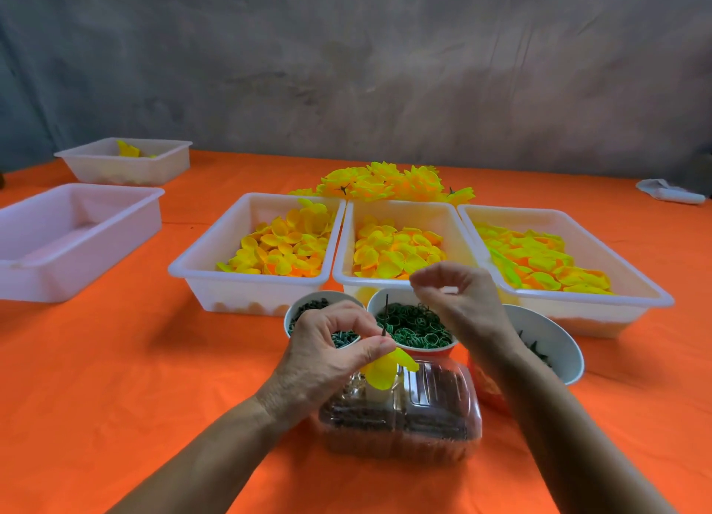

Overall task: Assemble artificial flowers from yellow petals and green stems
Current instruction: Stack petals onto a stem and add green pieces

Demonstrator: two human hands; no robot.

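Observation:
My left hand (334, 350) pinches a thin dark stem (385, 314) that points up, with a yellow petal (387, 367) hanging below the fingers. My right hand (454, 299) hovers above the cup of green rings (414, 325), fingers curled as if pinching something tiny; what it holds cannot be made out. Three white trays of yellow petals (285, 245) (397, 249) (539, 259) stand behind the cups. Finished yellow flowers (385, 182) lie in a pile behind the trays.
A cup of dark green parts (308, 309) stands left of the ring cup, another cup (554, 344) right. A clear plastic box (404, 417) of dark pieces sits nearest me. Two white trays (77, 240) (127, 163) stand at the far left on the orange cloth (154, 378).

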